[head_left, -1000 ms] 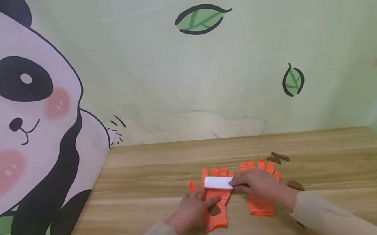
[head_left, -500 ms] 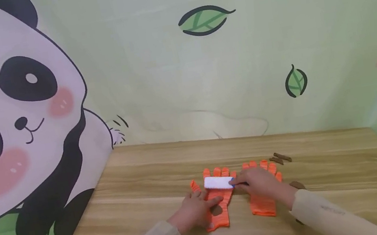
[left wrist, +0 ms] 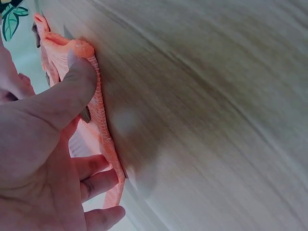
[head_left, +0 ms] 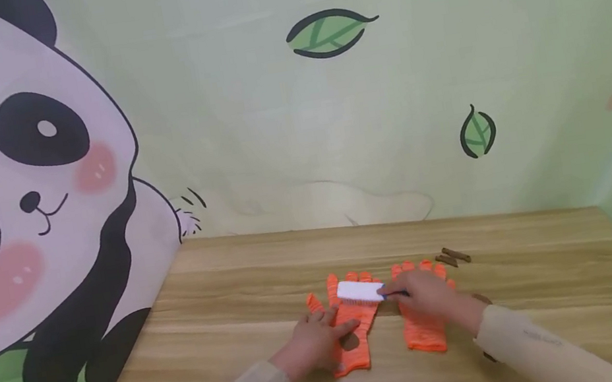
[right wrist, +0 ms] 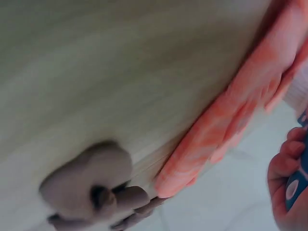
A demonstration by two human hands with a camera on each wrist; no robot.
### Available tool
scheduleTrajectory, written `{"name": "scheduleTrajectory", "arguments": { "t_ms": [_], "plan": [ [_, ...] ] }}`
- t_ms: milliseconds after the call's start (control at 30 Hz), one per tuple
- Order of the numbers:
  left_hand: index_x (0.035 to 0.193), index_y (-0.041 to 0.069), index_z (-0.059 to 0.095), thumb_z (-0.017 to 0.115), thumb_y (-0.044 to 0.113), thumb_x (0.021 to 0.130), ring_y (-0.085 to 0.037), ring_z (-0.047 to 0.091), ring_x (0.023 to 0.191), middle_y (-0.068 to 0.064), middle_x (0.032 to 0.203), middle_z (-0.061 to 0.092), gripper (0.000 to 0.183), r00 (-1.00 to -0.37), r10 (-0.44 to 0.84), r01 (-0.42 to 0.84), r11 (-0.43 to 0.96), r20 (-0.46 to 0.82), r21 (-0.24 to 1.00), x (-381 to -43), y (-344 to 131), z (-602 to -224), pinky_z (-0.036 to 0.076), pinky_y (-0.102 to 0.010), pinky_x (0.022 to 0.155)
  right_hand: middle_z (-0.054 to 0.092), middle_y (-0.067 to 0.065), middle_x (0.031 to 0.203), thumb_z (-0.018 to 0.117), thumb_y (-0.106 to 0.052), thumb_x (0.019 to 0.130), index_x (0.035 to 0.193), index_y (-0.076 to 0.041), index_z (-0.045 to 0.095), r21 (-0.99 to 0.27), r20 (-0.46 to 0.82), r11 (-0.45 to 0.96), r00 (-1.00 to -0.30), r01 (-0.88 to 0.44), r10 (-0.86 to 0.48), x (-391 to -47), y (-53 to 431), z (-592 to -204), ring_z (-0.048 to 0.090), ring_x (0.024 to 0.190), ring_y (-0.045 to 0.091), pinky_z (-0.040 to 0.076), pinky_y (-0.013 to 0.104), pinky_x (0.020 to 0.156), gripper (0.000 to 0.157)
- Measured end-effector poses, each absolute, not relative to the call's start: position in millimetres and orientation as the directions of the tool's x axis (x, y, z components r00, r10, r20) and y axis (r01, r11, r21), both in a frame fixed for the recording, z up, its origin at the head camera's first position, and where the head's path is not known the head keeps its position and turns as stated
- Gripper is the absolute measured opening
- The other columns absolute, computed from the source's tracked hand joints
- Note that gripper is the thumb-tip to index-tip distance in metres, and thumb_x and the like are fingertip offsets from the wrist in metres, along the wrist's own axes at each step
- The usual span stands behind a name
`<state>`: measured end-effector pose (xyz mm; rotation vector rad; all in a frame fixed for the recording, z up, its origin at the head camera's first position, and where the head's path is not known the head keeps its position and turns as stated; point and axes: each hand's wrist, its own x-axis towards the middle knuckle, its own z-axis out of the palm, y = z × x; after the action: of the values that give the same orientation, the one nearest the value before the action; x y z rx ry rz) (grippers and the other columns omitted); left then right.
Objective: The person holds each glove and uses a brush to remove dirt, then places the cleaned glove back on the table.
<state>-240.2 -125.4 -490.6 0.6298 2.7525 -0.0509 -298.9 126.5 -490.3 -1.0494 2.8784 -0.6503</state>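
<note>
Two orange knit gloves lie side by side, flat on the wooden table. On the left glove point(head_left: 359, 357) my left hand point(head_left: 311, 344) rests with fingers spread, pressing it down; thumb and fingertips touch the fabric in the left wrist view. A brown patch point(head_left: 350, 341) shows on that glove near the thumb. My right hand point(head_left: 427, 295) grips the blue handle point(right wrist: 299, 180) of a white-headed brush point(head_left: 360, 290). The brush's bristles face down over the left glove, just below its fingers. Under my right forearm and hand lies the right glove point(head_left: 425, 337), partly hidden.
Short brown sticks point(head_left: 453, 256) lie behind the right glove. A rounded brown piece point(right wrist: 89, 183) sits to the right, mostly covered by my right arm in the head view. The wooden table point(head_left: 246, 267) meets a green wall point(head_left: 248, 127) printed with a panda and leaves.
The brush has shifted slightly right and tilted, so its bristles now show below the white head. My left hand stays in place on the glove.
</note>
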Motion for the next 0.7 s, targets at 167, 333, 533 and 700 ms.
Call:
{"name": "scheduleTrajectory", "arguments": {
  "t_ms": [167,333,533,700],
  "plan": [
    [0.153,0.040,0.047,0.083,0.037,0.080,-0.031,0.043,0.147,-0.010,0.165,0.039,0.082,-0.854,0.418,0.440,0.898,-0.310,-0.002,-241.6,-122.1,-491.0,0.041,-0.051,0.117,0.078,0.009,0.104,0.066,-0.014,0.099,0.122,-0.014,0.077,-0.416,0.066,0.780,-0.872,-0.466,-0.486,-302.0,122.1,-490.7,0.048,0.063,0.010,0.032,0.022,0.055,0.026],
    [0.153,0.041,0.046,0.084,0.041,0.080,-0.032,0.042,0.147,-0.010,0.165,0.039,0.082,-0.857,0.409,0.434,0.901,-0.313,-0.010,-244.8,-122.4,-491.4,0.040,-0.052,0.119,0.078,0.012,0.116,0.066,-0.014,0.099,0.121,-0.013,0.077,-0.397,0.075,0.833,-0.918,-0.386,-0.389,-305.5,113.3,-482.9,0.067,0.080,0.019,0.048,0.030,0.064,0.024],
    [0.153,0.042,0.046,0.086,0.037,0.078,-0.032,0.040,0.150,-0.009,0.167,0.036,0.085,-0.858,0.390,0.403,0.915,-0.334,0.030,-243.0,-121.5,-490.9,0.036,-0.052,0.122,0.077,0.015,0.119,0.065,-0.016,0.100,0.127,-0.011,0.074,-0.422,0.173,0.796,-0.901,-0.434,-0.399,-304.3,109.2,-477.1,0.063,0.068,0.018,0.044,0.026,0.057,0.028],
    [0.153,0.042,0.046,0.084,0.034,0.078,-0.032,0.037,0.152,-0.009,0.168,0.035,0.085,-0.858,0.393,0.404,0.914,-0.332,0.038,-243.1,-121.4,-489.4,0.036,-0.052,0.122,0.077,0.015,0.117,0.066,-0.014,0.099,0.127,-0.010,0.074,-0.499,0.263,0.752,-0.902,-0.431,-0.342,-303.1,109.0,-472.5,0.057,0.066,0.011,0.040,0.023,0.056,0.029]
  ]
}}
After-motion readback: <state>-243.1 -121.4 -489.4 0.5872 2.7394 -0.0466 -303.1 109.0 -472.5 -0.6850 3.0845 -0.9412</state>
